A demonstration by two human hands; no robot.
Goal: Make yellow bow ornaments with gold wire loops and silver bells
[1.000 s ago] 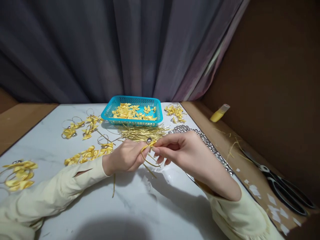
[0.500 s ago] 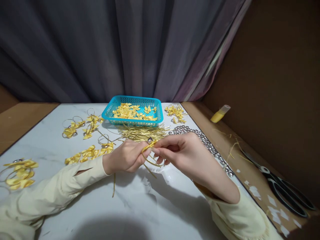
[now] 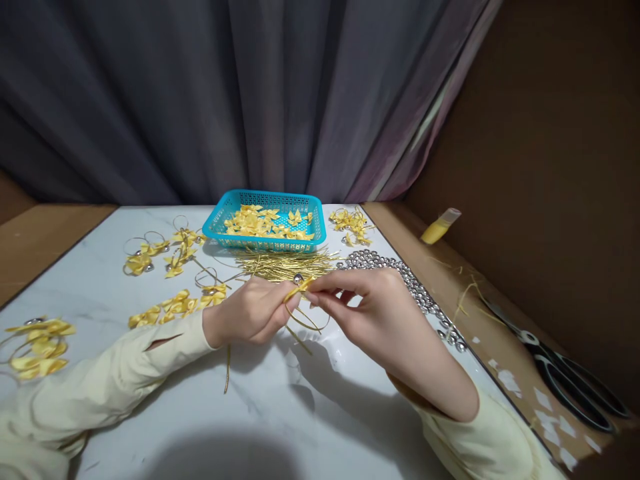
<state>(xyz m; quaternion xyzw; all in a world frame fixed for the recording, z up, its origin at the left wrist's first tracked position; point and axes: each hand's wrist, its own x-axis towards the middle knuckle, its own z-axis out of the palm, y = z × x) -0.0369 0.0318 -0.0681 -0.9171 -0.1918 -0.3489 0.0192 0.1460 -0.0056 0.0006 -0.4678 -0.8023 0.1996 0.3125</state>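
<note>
Tabletop [image 3: 280, 413]: white, marble-veined. At the far edge stands a blue basket [image 3: 260, 245] with loose yellow bows in it. Touching its front is a heap of gold wire ties [image 3: 285, 263]. On the left lie ringed bows [image 3: 150, 257] in clusters, and a further cluster [image 3: 40, 343] sits at the left edge. Along the right edge runs a strand of silver bells [image 3: 425, 300]. One single tie [image 3: 227, 370] lies apart.

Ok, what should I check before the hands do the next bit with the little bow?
1. Bow pinched between left hand and right hand: ok.
2. Bell sits on top of the bow: ok.
3. Cord looped under the fingers, tied tight: cannot tell.
4. Cord loop off the table: cannot tell.
5. Spare cords piled close, in front of the basket: ok.
6. Scissors lying well away from both hands: ok.
</note>
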